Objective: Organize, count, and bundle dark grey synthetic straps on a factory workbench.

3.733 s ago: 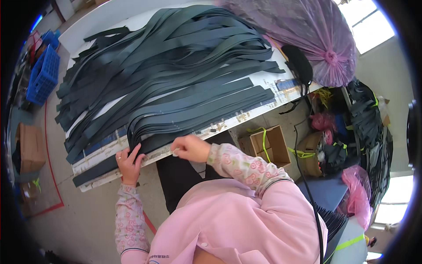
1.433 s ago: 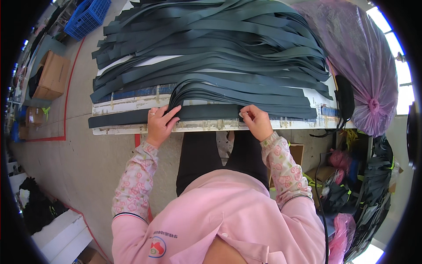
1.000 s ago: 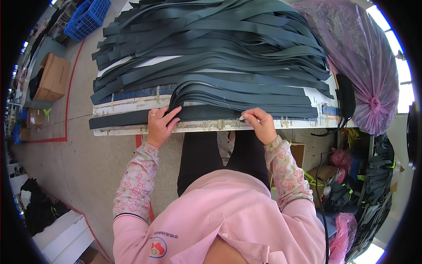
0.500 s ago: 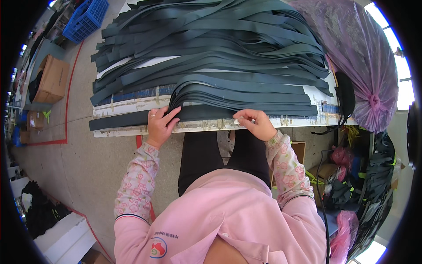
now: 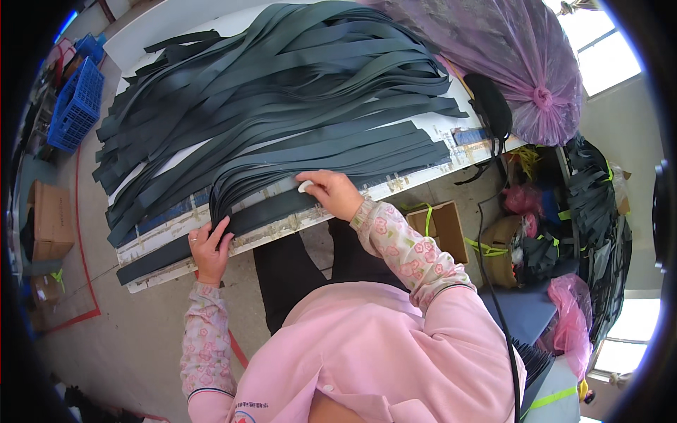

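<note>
My left hand (image 5: 210,248) is closed on the folded-over ends of a bundle of dark grey-green fabric strips (image 5: 296,163), near the table's front edge. From there the bundle arches up and runs off to the right in flat layers. Between thumb and fingers, my right hand (image 5: 337,194) pinches a small white chalk-like piece (image 5: 305,186), just at the bundle's near edge. Below both hands a wide dark strip (image 5: 271,212) lies along the front of the white table (image 5: 395,185). Its right end is hidden by my right hand.
Behind the bundle spreads a large heap of loose strips (image 5: 282,77). A tied purple plastic bag (image 5: 515,63) and a black pouch (image 5: 491,106) sit at the table's right end. Below on the right stands an open cardboard box (image 5: 444,229); a blue crate (image 5: 75,106) is far left.
My view has swung round, so the table now slants up to the right. My left hand keeps its grip on the bundle; my right hand, still pinching the white piece, lies against the bundle's near edge.
</note>
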